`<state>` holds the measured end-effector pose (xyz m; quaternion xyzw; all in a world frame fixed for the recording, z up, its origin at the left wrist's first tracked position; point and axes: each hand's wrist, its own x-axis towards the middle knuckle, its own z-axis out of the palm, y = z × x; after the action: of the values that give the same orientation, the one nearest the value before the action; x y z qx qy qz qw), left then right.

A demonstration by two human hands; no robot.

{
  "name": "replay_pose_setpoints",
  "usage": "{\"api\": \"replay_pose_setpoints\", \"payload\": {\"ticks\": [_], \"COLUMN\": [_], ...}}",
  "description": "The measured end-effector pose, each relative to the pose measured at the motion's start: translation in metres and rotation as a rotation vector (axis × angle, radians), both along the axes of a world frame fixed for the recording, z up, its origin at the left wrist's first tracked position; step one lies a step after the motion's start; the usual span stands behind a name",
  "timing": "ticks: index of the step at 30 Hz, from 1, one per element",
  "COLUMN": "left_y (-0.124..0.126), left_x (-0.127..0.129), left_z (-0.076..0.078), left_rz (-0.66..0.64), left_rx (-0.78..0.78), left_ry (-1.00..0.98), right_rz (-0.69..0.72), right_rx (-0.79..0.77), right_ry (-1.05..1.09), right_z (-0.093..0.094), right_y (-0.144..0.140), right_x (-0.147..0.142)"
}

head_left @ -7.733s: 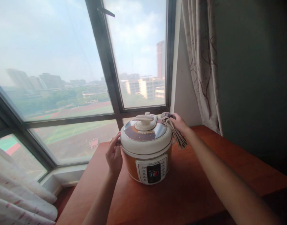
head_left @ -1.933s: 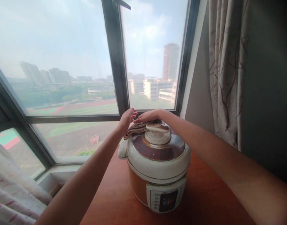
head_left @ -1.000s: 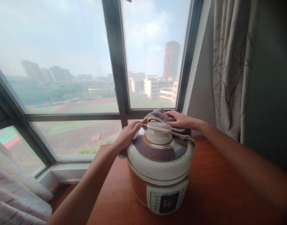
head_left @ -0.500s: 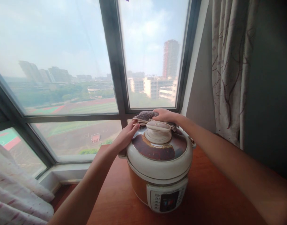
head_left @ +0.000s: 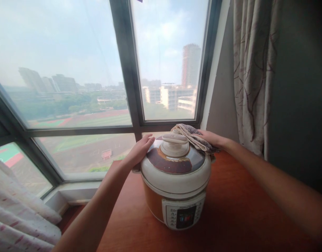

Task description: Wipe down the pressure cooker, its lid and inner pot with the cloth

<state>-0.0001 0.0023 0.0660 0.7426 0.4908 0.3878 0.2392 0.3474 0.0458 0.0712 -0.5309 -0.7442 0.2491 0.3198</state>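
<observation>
An electric pressure cooker [head_left: 163,189] with a white lid rim and an orange-brown body stands upright on the table. Its lid has a dark, worn-looking top and a pale knob [head_left: 174,144] in the middle; a control panel faces me. My left hand [head_left: 141,148] lies against the lid's left edge, fingers stretched out, holding nothing. At the lid's far right, my right hand [head_left: 212,137] is closed on a grey cloth [head_left: 188,131] with a pale edge. The cloth drapes over the lid behind and right of the knob. Some right-hand fingers are hidden from me.
The reddish-brown wooden table [head_left: 237,199] carries the cooker. Close behind it rises a window with dark frames [head_left: 79,132]. A white curtain [head_left: 16,210] hangs at lower left, and a patterned curtain [head_left: 251,80] hangs at right beside a dark wall.
My right hand has moved the cloth rightward, from behind the knob to the lid's right side. My left hand stays at the left edge. The cooker appears slightly farther left and higher in view.
</observation>
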Motion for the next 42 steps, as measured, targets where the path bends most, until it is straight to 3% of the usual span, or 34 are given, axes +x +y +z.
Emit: {"api": "replay_pose_setpoints", "payload": {"ticks": [4, 10, 17, 23, 25, 27, 31, 35, 38, 42], "left_y": [-0.001, -0.003, -0.002, -0.003, -0.004, -0.009, -0.03, -0.06, -0.077, -0.087], "left_x": [0.001, 0.001, 0.002, 0.001, 0.0, -0.002, -0.005, -0.001, 0.004, 0.008], "left_z": [0.002, 0.004, 0.002, -0.001, -0.001, -0.002, -0.009, -0.026, -0.037, -0.043], "left_rz": [0.011, -0.01, -0.015, -0.006, 0.051, 0.118, 0.233, 0.252, 0.276, 0.303], "left_rx": [0.005, 0.008, -0.015, 0.023, 0.081, 0.154, 0.23, 0.279, 0.34, 0.351], "left_ry": [-0.008, -0.019, -0.085, -0.092, -0.071, -0.056, -0.024, -0.061, -0.075, -0.078], "right_rz": [-0.019, -0.243, -0.467, -0.377, -0.341, -0.297, -0.208, -0.126, -0.115, -0.145], "right_rx": [-0.083, 0.142, 0.382, 0.644, 0.674, 0.702, 0.799, 0.843, 0.867, 0.912], "right_ry": [0.257, 0.467, 0.467, 0.244, 0.223, 0.18, -0.013, -0.144, -0.163, -0.135], "right_z": [-0.014, -0.044, -0.102, -0.146, -0.147, -0.136, -0.089, -0.052, -0.054, -0.091], "right_y": [-0.031, -0.075, -0.139, -0.198, -0.208, -0.209, -0.192, -0.177, -0.182, -0.201], "right_x": [0.014, 0.009, -0.007, -0.045, -0.058, -0.067, -0.073, -0.077, -0.084, -0.093]}}
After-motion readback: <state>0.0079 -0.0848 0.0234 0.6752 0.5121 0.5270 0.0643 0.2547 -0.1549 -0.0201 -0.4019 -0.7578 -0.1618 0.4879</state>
